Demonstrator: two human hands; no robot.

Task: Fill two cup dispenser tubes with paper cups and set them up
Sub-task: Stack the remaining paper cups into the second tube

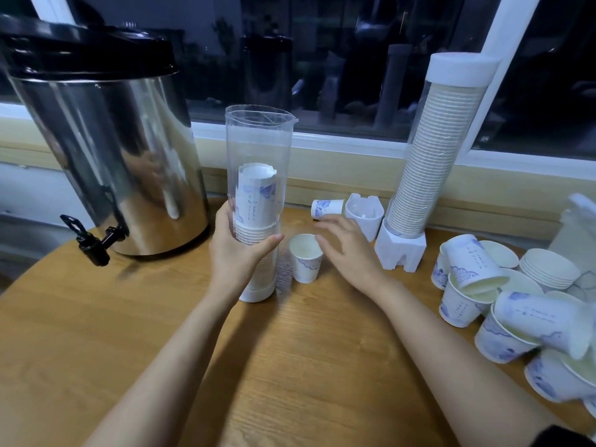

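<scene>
One clear plastic dispenser tube [433, 150], capped in white and packed with cream paper cups from top to bottom, already stands finished on its white faceted base [400, 250] by the window sill. My left hand [238, 253] is wrapped around the second clear tube [258, 175], clenched on it and holding it upright on the wooden counter [274, 366]; it has cups only in its lower part, roughly half full by my reckoning. My right hand [348, 250] hovers with its fingers [325, 226] spread and released, just beside a single white-and-blue paper cup [305, 262] standing open-side up. A loose heap of the same cups [516, 311] waits to my right, and a spare white base [364, 216] stands near the finished tube, so more filling, capping and mounting remain.
</scene>
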